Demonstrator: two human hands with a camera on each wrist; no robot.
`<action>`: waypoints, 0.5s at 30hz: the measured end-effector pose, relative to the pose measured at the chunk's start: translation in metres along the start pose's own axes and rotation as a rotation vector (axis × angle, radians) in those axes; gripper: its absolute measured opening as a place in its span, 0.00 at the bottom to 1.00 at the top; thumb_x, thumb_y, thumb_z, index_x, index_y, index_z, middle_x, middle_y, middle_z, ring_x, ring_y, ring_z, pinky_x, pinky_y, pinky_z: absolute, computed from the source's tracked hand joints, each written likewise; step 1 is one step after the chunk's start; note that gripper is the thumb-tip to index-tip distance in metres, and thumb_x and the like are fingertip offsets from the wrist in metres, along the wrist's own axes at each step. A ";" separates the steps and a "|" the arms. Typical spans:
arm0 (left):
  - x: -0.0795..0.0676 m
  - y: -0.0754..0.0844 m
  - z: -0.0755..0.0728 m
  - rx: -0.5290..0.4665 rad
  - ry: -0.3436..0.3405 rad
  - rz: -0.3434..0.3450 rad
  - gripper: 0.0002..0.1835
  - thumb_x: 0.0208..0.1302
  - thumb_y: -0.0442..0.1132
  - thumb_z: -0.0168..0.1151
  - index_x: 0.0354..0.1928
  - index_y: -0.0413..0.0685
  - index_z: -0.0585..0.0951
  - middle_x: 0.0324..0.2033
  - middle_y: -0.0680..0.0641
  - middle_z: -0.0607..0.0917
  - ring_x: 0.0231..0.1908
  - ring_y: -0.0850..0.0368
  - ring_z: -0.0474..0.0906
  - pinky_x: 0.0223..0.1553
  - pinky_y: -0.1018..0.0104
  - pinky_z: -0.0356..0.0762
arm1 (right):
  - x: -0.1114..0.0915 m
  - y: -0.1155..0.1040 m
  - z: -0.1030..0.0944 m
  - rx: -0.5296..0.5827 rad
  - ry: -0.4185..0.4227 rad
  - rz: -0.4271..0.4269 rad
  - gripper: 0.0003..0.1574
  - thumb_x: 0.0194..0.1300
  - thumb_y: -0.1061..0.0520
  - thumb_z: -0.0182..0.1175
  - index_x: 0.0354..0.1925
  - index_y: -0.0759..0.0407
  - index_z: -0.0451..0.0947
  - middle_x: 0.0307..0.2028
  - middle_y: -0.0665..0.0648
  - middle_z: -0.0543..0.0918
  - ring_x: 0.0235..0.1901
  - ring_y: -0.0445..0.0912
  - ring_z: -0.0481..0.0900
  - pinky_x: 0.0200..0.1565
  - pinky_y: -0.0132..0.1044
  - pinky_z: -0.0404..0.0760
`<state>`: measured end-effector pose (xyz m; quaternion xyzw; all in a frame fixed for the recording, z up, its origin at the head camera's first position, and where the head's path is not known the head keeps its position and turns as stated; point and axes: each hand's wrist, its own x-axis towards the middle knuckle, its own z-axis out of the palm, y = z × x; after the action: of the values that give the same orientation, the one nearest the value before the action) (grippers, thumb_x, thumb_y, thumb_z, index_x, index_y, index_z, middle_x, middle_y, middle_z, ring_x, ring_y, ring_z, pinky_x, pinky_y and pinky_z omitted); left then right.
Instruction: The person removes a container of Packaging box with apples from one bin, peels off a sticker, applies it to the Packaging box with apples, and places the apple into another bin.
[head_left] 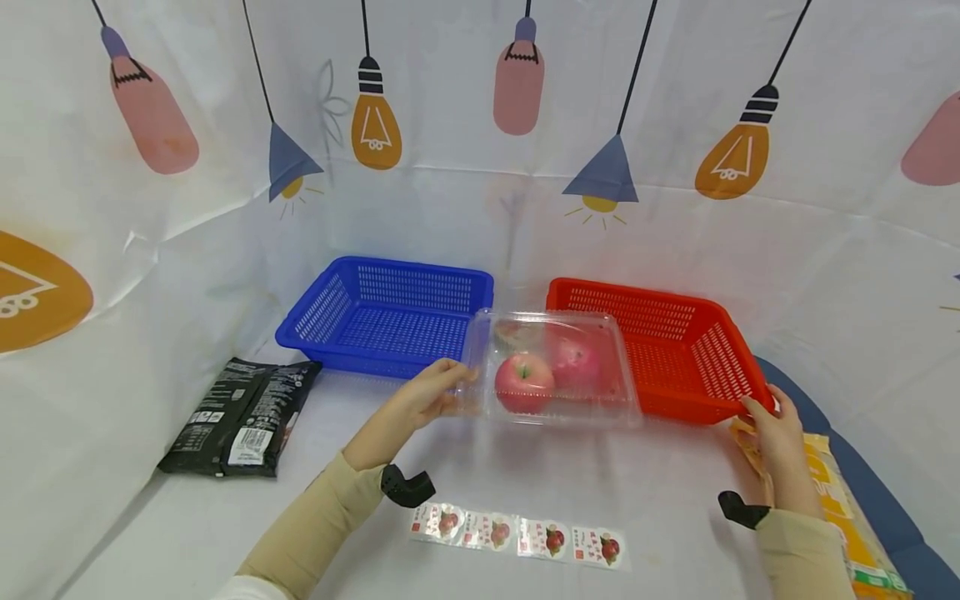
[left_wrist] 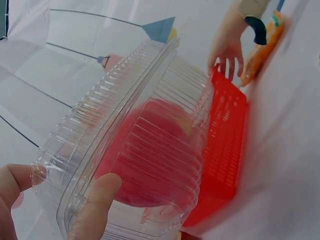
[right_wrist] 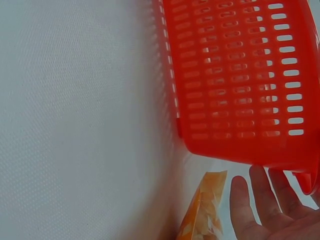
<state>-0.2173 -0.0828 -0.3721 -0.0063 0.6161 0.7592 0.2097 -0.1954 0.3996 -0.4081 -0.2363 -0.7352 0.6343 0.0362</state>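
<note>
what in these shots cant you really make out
Fine lettering on the stickers: too small in the head view.
Small print on the black packet: too small, head view.
Whatever lies behind the apple in the clear container: blurred through plastic, head view.
Part of the yellow bag: hidden by the right sleeve, head view; cut off by the bottom edge, right wrist view.
</note>
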 end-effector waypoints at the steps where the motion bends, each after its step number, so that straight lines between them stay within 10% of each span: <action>1: -0.002 -0.001 -0.001 0.006 -0.005 0.000 0.15 0.61 0.35 0.53 0.45 0.40 0.60 0.43 0.42 0.66 0.36 0.48 0.76 0.41 0.55 0.80 | 0.000 0.000 0.000 0.001 -0.001 -0.002 0.51 0.65 0.42 0.52 0.72 0.43 0.31 0.64 0.68 0.50 0.28 0.31 0.76 0.32 0.33 0.82; 15: -0.027 -0.020 -0.012 -0.013 -0.064 -0.009 0.11 0.63 0.34 0.49 0.44 0.41 0.61 0.39 0.45 0.71 0.38 0.47 0.81 0.43 0.54 0.78 | -0.001 0.000 -0.001 0.026 -0.011 0.007 0.54 0.63 0.41 0.54 0.72 0.42 0.30 0.63 0.67 0.52 0.27 0.31 0.76 0.31 0.33 0.82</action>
<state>-0.1890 -0.0993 -0.3861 0.0140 0.6044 0.7619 0.2325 -0.1945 0.4006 -0.4075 -0.2349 -0.7264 0.6450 0.0332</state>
